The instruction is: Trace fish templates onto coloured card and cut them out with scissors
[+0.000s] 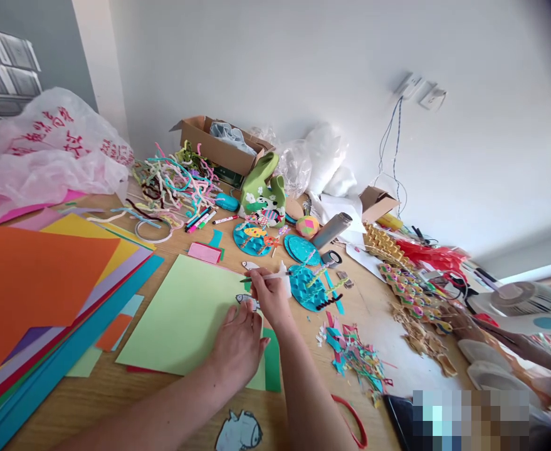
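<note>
My right hand (pixel 271 299) is closed round a slim pen (pixel 274 276), its dark tip pointing left above a light green sheet (pixel 176 313). Flat on that sheet lies my left hand (pixel 238 343), fingers stretched out and fingertips at a small paper fish cutout (pixel 243 299). Another paper fish (pixel 249 265) shows just beyond my right hand. A white bottle (pixel 285 279) stands behind my right hand, partly covered by it. Near me, a larger paper fish (pixel 238 432) rests on the table between my forearms.
Coloured paper sheets (pixel 44 269) are stacked at left. Pipe cleaners (pixel 176 181), a green felt bag (pixel 262 194), blue discs (pixel 303 249) and a metal flask (pixel 332 230) lie farther back. Paper scraps (pixel 357 357), red-handled scissors (pixel 355 419) and a fan (pixel 529 307) are at right.
</note>
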`<control>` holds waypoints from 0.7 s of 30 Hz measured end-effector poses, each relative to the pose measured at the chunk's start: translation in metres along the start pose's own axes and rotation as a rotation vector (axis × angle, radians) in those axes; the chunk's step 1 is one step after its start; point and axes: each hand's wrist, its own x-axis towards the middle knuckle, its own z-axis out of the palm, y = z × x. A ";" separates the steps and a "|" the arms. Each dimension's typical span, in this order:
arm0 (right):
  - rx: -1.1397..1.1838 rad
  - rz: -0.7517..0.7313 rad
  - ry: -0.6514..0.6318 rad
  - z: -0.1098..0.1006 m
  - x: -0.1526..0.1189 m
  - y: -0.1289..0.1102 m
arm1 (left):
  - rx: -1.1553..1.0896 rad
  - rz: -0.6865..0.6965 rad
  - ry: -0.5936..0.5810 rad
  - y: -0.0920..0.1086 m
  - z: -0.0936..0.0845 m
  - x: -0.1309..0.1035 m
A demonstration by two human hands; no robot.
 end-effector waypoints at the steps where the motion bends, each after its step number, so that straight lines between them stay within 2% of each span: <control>1: 0.041 0.036 0.004 0.005 0.003 0.002 | -0.013 -0.005 -0.008 0.000 0.000 0.000; 5: 0.083 0.073 0.054 0.017 0.009 0.016 | -0.062 -0.010 0.000 0.001 -0.005 0.002; 10: 0.069 0.058 0.121 0.013 0.009 0.022 | -0.063 -0.013 -0.016 0.002 -0.011 0.004; 14: 0.054 0.065 0.130 0.013 0.008 0.026 | -0.060 -0.003 -0.018 0.002 -0.013 0.004; 21: -0.058 -0.033 0.102 0.017 0.005 0.033 | -0.081 0.016 -0.047 0.001 -0.014 0.006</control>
